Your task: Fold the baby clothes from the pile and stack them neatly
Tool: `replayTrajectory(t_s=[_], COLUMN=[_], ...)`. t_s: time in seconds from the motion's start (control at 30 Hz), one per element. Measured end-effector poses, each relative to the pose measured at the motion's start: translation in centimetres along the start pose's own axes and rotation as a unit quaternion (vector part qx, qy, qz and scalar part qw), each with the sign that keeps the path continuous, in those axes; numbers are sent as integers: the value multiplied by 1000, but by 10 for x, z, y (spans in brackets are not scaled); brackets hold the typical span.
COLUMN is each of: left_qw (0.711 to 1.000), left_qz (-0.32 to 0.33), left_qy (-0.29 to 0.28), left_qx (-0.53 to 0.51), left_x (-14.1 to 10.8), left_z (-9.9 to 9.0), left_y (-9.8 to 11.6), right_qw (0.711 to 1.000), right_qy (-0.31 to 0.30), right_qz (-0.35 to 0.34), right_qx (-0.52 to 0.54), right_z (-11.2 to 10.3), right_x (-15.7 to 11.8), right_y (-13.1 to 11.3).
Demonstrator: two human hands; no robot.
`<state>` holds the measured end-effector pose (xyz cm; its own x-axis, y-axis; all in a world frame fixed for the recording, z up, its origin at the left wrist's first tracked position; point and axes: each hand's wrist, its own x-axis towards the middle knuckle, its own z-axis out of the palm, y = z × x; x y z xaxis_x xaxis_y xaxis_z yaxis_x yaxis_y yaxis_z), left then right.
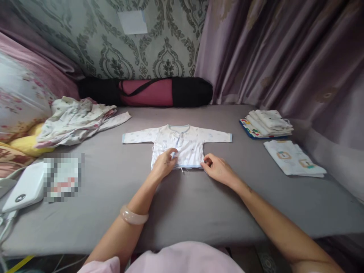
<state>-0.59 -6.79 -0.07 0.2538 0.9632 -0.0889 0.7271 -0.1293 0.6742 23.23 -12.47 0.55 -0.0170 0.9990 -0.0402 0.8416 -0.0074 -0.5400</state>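
A small white baby shirt [179,144] with pale blue trim lies spread out, its sleeves stretched to both sides and its neckline away from me. My left hand [165,163] rests on the lower front, with thumb and fingers drawn together on the fabric; what exactly they grip is partly hidden. At the lower right corner, my right hand [218,170] pinches the hem between thumb and fingers. Thin white ties [183,170] stick out below the hem between my hands. A pale bangle [133,216] circles my left forearm.
Folded clothes [269,123] are stacked at the right, with another folded white garment [295,158] nearer. At the left lie crumpled clothes [76,119] and a white power bank [27,185] with cables. A black and red bag [146,92] lies along the patterned wall.
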Motion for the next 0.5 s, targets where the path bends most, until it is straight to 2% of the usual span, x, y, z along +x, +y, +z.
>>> replayTrajectory(t_s=[0.13,0.23,0.3,0.37,0.5], left_qw=[991,968,956,955,960], left_qz=[89,185,222,221,165], left_qy=[44,79,62,20,-49], left_qx=[84,151,182,198,221], left_x=[1,3,4,3,-2], left_z=[6,12,16,19,17], left_y=[-8,-14,-16,-15,-5], right_qw=[997,997,998,999,999], right_qy=[24,19,13,7,-12], right_qz=[78,74,59,42,39], right_qx=[5,2,14,29,30], right_z=[7,10,10,9,-1], right_x=[2,6,6,5,1], right_y=[-12,-13,-10,-5,6])
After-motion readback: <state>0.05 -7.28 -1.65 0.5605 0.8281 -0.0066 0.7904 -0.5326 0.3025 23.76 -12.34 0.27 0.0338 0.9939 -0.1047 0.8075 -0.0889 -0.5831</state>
